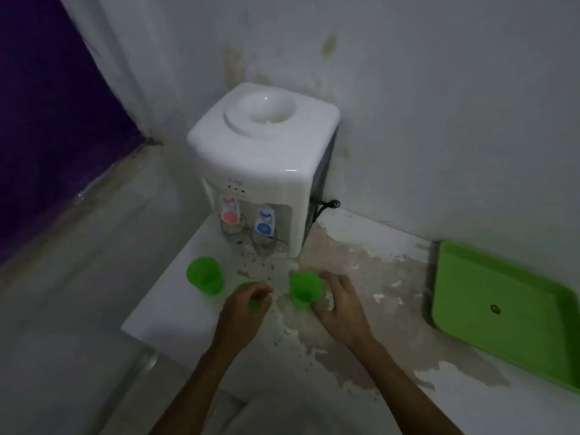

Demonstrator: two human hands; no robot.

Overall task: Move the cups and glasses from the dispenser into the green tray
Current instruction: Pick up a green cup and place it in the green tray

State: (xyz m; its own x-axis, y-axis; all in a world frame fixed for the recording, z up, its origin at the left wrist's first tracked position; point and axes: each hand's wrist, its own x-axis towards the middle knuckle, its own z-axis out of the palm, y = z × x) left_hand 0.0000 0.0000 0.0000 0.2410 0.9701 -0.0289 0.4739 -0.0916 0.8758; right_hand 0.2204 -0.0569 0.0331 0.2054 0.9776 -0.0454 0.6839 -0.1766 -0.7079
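A white water dispenser (pixel 263 164) stands in the corner on a white counter. Two clear glasses sit under its taps: one (pixel 233 229) below the red tap, one (pixel 265 243) below the blue tap. Three green plastic cups stand in front of it. The left cup (pixel 204 275) stands free. My left hand (pixel 248 304) is closed around the middle cup (pixel 254 304), which it mostly hides. My right hand (pixel 337 304) wraps the right cup (pixel 303 288) from its right side. The green tray (pixel 502 306) lies empty at the far right.
The counter (pixel 175 312) has a stained, peeling surface and ends in a left edge just beyond the free cup. A black cord (pixel 328 205) hangs beside the dispenser. Walls close in behind. A purple surface (pixel 47 120) fills the left.
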